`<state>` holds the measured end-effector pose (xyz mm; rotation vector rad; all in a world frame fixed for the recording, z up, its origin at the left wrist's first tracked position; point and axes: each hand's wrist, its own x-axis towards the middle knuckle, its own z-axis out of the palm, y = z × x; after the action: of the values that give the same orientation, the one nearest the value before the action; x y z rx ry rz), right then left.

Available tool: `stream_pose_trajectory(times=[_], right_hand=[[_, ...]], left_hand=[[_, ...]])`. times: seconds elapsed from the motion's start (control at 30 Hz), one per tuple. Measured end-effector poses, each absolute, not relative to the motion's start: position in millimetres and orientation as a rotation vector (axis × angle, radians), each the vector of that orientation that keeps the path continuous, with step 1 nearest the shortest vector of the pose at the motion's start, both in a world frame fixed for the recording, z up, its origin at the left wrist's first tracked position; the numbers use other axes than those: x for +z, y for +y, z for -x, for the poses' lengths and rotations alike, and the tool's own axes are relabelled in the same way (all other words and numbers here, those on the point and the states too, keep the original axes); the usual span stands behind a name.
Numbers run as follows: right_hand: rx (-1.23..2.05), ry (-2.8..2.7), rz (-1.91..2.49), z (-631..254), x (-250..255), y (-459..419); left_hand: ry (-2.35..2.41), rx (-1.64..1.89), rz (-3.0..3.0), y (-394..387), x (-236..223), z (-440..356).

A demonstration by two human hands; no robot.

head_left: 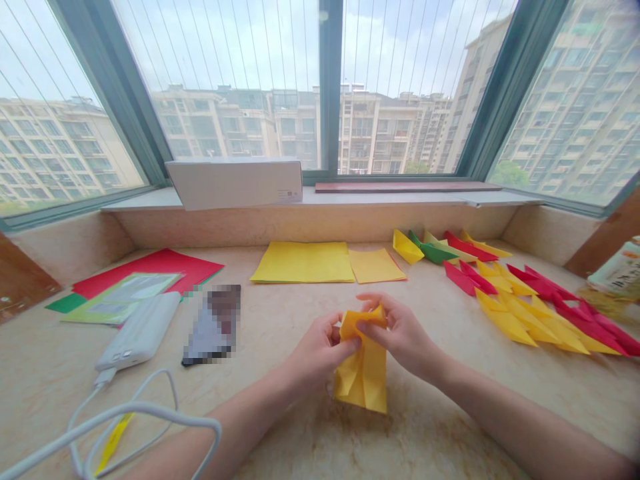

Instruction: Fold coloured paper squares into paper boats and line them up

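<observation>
Op. in hand, as I judge it from here: shaping a fold. The yellow paper (369, 383), part-creased, is held upright, front-centre of the worktop (295, 307). L hand (320, 347) pinches its left side, thumb in front; R hand (403, 327) pinches the top right corner, thumb likewise. Next move prob. calls for aligned edges, even pressure. Labels: white box (235, 183) w/ small print, clear container (617, 280) w/ printed label; both illegible.

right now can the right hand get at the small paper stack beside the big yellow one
Probably yes: the small paper stack lies just beyond the right hand with nothing visible between, though that hand would likely need to release the folded yellow paper first.
</observation>
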<state>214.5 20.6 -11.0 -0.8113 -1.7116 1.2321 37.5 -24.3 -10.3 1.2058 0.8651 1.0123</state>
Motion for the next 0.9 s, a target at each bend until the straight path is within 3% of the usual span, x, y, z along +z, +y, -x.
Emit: stream_pose_trajectory(times=[0.47,0.73,0.9], right_hand=[[0.971,-1.808,0.908,-215,-9,15],[0.466,-1.964,0.765,-226,-7,27],[0.407,-2.061,0.712,-233,-7,33]], left_hand=[[1.058,1.139,-1.226,-24,-9,-37],[1.094,1.137,-1.217,-22,-5,-35],[1.112,1.116,-1.193,-21,-4,-33]])
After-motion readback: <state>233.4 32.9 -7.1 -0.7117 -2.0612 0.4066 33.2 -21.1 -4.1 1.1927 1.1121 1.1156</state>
